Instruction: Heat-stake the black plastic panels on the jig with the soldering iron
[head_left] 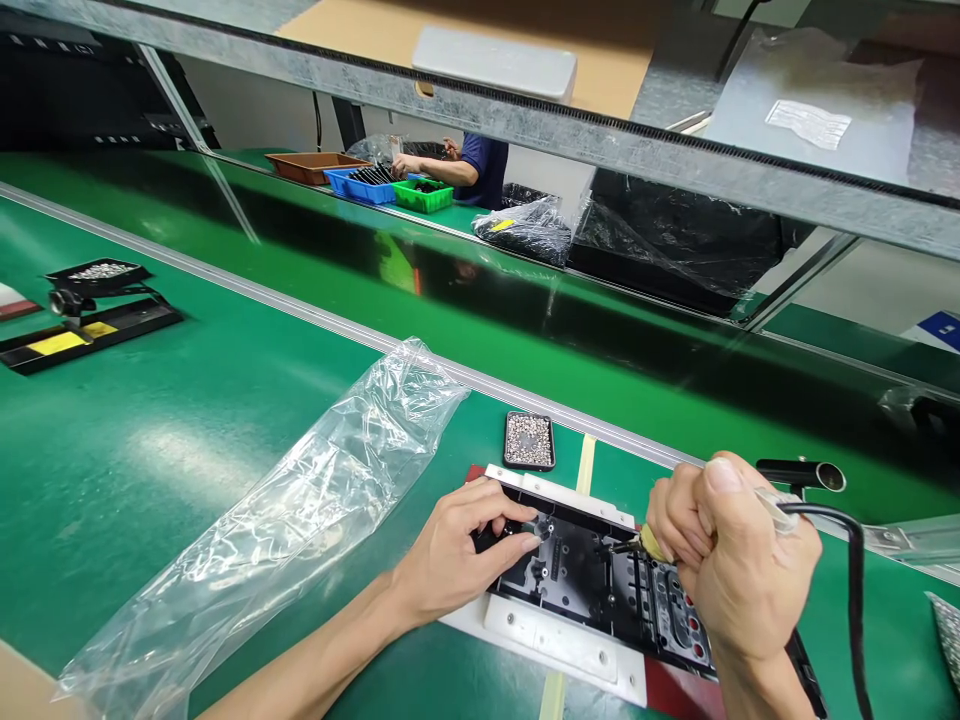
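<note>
A black plastic housing (pixel 570 560) lies open side up in a fixture with white side blocks (pixel 555 640) on a dark red base. My left hand (pixel 465 540) curls over its left end, thumb and fingers pressing at the edge; a dark part between them is partly hidden. My right hand (pixel 739 550) is closed around a corded electric screwdriver (pixel 652 543), whose thin bit points left into the housing. Its black cable leaves on the right. Just behind the fixture stands a small black tray of metal screws (pixel 529 440).
A clear plastic bag (pixel 315 500) lies left of the fixture. Farther left is a black stand with a screw tray (pixel 97 275). A metal-edged shelf (pixel 480 110) crosses above. Across the green belt, another person (pixel 480 170) works beside blue and green bins (pixel 424 197).
</note>
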